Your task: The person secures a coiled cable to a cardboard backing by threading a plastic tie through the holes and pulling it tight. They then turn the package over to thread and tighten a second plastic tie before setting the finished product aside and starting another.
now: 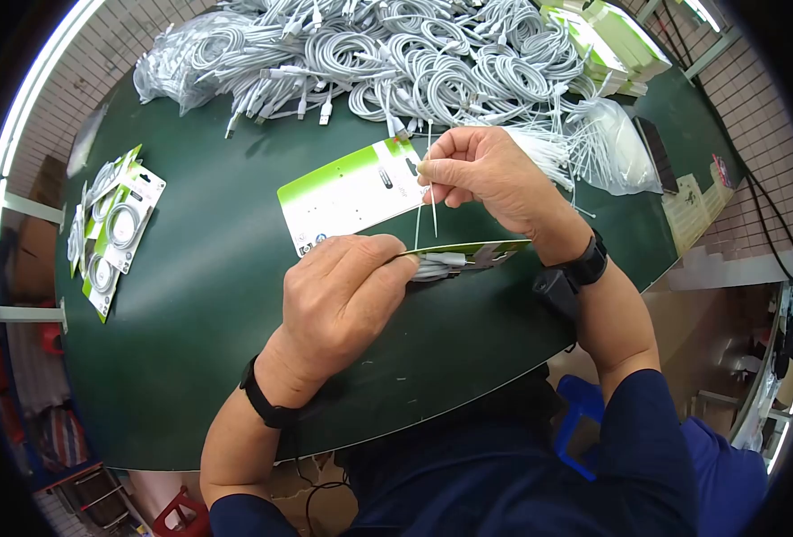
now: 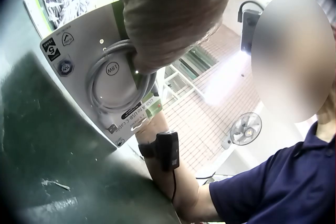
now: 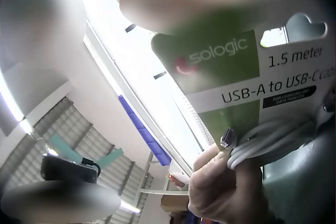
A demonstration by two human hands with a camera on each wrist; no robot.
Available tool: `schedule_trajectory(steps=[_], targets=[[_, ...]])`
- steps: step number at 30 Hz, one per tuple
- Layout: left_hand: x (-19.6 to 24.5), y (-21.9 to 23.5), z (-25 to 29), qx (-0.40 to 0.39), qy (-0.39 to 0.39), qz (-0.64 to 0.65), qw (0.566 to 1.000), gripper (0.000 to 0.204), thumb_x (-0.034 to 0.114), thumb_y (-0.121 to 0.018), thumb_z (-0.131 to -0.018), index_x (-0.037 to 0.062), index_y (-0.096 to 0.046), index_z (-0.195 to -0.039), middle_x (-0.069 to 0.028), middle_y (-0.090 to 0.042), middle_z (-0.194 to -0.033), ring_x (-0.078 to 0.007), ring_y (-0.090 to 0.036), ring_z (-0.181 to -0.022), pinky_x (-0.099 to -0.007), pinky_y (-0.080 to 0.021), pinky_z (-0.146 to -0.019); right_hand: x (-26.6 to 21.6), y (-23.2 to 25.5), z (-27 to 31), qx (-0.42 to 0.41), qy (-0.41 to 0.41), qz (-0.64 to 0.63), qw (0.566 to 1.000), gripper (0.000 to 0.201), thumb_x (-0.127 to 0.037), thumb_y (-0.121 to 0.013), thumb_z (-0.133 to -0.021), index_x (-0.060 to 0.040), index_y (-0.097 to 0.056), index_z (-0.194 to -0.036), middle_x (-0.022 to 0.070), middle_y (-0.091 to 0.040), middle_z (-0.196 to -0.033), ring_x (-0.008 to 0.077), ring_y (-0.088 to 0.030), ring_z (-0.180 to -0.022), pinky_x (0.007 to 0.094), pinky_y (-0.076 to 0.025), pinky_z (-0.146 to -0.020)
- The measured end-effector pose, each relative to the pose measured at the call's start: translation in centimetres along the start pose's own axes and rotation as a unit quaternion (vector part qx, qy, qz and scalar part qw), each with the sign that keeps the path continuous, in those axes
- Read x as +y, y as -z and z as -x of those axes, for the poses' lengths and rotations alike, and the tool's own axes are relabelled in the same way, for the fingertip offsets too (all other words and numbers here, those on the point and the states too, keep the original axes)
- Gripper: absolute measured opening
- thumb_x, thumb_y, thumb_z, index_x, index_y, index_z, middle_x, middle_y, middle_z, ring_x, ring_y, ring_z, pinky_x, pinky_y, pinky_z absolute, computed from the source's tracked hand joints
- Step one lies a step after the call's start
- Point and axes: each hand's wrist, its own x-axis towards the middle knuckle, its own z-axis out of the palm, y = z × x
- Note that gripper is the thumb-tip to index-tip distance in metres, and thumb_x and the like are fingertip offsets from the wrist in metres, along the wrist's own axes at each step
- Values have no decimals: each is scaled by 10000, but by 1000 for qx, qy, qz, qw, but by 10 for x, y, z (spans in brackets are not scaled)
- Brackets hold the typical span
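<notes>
The left hand (image 1: 342, 291) grips a green-and-white card (image 1: 495, 252) with a coiled white cable (image 1: 438, 265) on its underside; the card is seen nearly edge-on. In the left wrist view the coil (image 2: 97, 85) lies against the printed card (image 2: 73, 50). Above the card, the right hand (image 1: 486, 174) pinches a thin white tie (image 1: 433, 210) between thumb and fingertips. A thin white strand also rises from the card near the left fingertips. In the right wrist view, the left hand (image 3: 226, 190) holds the card (image 3: 220, 82) by the cable.
Another card (image 1: 342, 197) lies flat beyond the hands. Many coiled cables (image 1: 396, 54) are heaped at the back. Bagged white ties (image 1: 616, 148), stacked cards (image 1: 607, 45) and a dark flat object (image 1: 654, 154) are at the right. Several carded cables (image 1: 123, 224) lie left on the green table (image 1: 190, 358).
</notes>
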Motion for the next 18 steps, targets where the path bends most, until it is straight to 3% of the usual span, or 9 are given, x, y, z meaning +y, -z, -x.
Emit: schedule_trajectory(steps=[6,9,12,18], targets=[[-2,-3,0,0,9,2,1000,291,-105,-793,-667,24,-690,-906,-83,-713,-887,-254,-708,-743,-348,-568,-642,3,-4,-1,-31,-26,-27,999,160,-167,-749,-973,-18,-690,-973,66,-754,-911,79,-718,-761,178,-550,-648],[-6,-8,2,17,-2,-6,1000,231,-23,-778,-673,50,-692,-874,-52,-685,-864,-218,-679,-704,-344,-541,-609,5,-3,-4,-36,-45,-58,997,154,-162,-746,-978,-21,-685,-978,67,-753,-929,76,-716,-760,174,-547,-651],[-2,-3,0,-13,14,3,1000,275,-110,-793,-669,22,-686,-885,-87,-712,-872,-255,-711,-732,-342,-568,-626,9,-3,-5,-39,-47,-77,995,141,-149,-744,-980,-23,-680,-982,62,-750,-935,65,-705,-758,169,-540,-659],[-4,-5,1,-10,5,3,1000,265,-109,-799,-675,32,-684,-868,-81,-716,-862,-233,-712,-719,-326,-568,-616,15,-3,-6,-60,-21,-75,995,149,-169,-742,-989,-37,-672,-979,57,-742,-944,59,-709,-796,156,-556,-673]])
